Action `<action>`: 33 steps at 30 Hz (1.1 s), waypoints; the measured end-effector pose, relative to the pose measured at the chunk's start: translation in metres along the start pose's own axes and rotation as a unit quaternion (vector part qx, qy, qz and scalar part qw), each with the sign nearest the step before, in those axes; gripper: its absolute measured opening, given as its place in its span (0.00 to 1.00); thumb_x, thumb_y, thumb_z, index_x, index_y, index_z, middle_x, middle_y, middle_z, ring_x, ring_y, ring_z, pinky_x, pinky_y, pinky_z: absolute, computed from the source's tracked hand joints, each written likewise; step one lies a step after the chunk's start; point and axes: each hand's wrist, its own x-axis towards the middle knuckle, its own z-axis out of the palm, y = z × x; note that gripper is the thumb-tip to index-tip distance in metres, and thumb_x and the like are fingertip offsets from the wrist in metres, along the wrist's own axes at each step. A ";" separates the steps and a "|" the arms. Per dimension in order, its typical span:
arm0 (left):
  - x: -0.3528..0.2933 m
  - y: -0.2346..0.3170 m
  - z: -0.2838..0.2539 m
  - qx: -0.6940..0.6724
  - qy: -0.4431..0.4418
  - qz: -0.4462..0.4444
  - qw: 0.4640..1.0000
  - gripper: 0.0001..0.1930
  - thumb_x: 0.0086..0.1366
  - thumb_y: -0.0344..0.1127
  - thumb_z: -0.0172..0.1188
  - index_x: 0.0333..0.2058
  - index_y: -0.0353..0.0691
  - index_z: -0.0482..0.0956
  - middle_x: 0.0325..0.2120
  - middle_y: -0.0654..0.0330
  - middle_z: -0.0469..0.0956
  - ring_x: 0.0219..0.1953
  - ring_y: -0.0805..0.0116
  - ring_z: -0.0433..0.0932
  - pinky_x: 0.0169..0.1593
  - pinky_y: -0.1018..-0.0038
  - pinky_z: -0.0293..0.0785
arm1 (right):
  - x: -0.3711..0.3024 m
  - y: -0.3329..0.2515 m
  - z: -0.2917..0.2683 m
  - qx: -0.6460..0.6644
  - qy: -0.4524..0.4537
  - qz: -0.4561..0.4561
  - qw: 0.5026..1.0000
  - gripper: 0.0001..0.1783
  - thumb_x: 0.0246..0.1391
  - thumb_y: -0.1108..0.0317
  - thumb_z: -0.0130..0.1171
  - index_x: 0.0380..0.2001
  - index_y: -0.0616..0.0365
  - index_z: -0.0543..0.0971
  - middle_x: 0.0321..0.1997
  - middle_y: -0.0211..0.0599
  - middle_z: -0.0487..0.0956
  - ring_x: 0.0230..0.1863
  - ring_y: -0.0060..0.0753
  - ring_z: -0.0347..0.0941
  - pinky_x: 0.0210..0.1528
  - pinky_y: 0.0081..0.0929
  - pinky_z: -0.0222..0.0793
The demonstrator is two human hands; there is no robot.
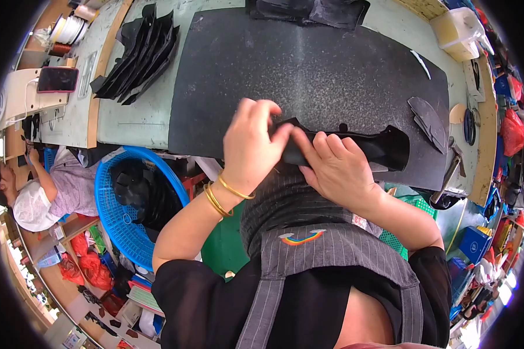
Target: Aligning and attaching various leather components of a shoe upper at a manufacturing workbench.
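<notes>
A long, black, leather-like piece lies along the near edge of a dark speckled mat. Over its left end my left hand has its fingers curled and its thumb pressed to the piece, slightly blurred. My right hand pinches the same end between thumb and index finger, its other fingers bent over the piece. The two hands nearly touch there, and the edge between them is partly hidden. To the right, the piece's far end curls upward beyond my right hand.
A stack of black pieces lies at the back left, more black pieces at the far edge. Flat dark pieces and a hammer are at the right. A blue basket stands left; a person sits beyond.
</notes>
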 end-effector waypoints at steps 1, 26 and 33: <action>-0.005 0.002 0.006 0.060 0.142 0.115 0.981 0.14 0.55 0.24 0.65 0.42 0.41 0.79 0.41 0.54 0.74 0.44 0.51 0.75 0.43 0.62 0.74 | 0.000 0.001 -0.004 -0.022 0.018 -0.005 1.000 0.39 0.47 0.50 0.64 0.65 0.43 0.73 0.46 0.36 0.72 0.46 0.31 0.68 0.43 0.32 0.65; -0.006 0.020 -0.006 0.074 -0.167 0.244 0.953 0.16 0.60 0.30 0.59 0.47 0.43 0.84 0.49 0.62 0.81 0.52 0.58 0.79 0.51 0.66 0.81 | -0.028 0.044 -0.011 0.233 0.127 0.016 0.964 0.16 0.48 0.76 0.62 0.43 0.63 0.80 0.45 0.43 0.83 0.46 0.44 0.82 0.43 0.35 0.82; -0.024 0.005 0.003 0.083 -0.082 0.321 0.940 0.16 0.59 0.25 0.57 0.46 0.34 0.83 0.51 0.53 0.82 0.57 0.55 0.79 0.57 0.65 0.79 | -0.033 0.064 -0.006 0.249 0.085 -0.075 0.962 0.21 0.48 0.74 0.65 0.48 0.63 0.80 0.52 0.45 0.81 0.52 0.45 0.81 0.51 0.35 0.81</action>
